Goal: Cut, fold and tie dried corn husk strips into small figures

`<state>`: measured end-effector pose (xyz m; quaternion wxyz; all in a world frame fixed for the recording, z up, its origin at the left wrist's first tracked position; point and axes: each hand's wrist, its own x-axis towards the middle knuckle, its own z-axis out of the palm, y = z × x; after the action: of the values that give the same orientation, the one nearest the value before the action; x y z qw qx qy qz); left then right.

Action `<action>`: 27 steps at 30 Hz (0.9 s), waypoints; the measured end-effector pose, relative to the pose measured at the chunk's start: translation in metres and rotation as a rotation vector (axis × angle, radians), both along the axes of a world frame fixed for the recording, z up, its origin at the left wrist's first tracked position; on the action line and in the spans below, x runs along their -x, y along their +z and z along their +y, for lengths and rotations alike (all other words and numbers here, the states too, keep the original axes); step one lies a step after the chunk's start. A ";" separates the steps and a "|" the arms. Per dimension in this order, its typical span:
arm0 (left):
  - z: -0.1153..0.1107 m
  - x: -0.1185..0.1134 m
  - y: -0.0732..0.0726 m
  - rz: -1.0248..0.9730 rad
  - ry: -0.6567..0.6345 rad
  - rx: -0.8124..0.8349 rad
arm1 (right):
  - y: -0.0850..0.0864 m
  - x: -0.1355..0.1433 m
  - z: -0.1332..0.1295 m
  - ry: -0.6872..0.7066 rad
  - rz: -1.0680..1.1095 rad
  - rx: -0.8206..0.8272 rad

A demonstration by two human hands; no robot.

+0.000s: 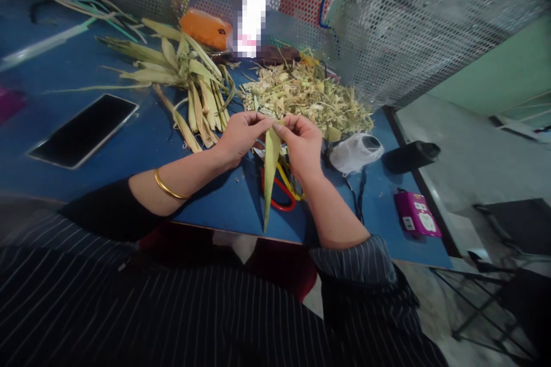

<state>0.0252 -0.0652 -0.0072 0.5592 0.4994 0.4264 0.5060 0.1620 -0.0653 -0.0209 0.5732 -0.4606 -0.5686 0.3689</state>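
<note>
Between my two hands hangs a pale green corn husk (271, 169), its pointed tip down toward the table's front edge. My left hand (243, 136) pinches its upper end, thumb against fingers. Close beside it, my right hand (303, 140) pinches the same end from the other side. Below and behind the husk lie scissors (284, 198) with red and yellow handles, partly hidden by it. Beyond my hands spreads a heap of cut husk scraps (310, 94). Left of that lies a bundle of whole husks (189, 77).
On the blue table (172, 200) lie a phone (84, 131) at left and an orange pouch (206, 28) at the back. To the right are a white thread spool (356, 153), a black cylinder (411, 156) and a purple packet (417, 214). A perforated metal screen (387, 40) borders the back.
</note>
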 end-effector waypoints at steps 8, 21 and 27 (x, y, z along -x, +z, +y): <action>-0.002 -0.003 0.003 0.029 0.055 0.030 | 0.005 0.002 -0.006 -0.022 -0.145 -0.168; -0.003 -0.001 0.004 -0.070 -0.038 0.061 | 0.002 0.001 -0.003 -0.057 -0.027 -0.007; -0.004 -0.004 0.004 -0.052 -0.002 0.078 | 0.000 0.001 -0.003 -0.035 -0.102 -0.039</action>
<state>0.0292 -0.0693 -0.0030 0.5897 0.4642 0.4307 0.5012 0.1610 -0.0686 -0.0207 0.5588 -0.4774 -0.5958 0.3239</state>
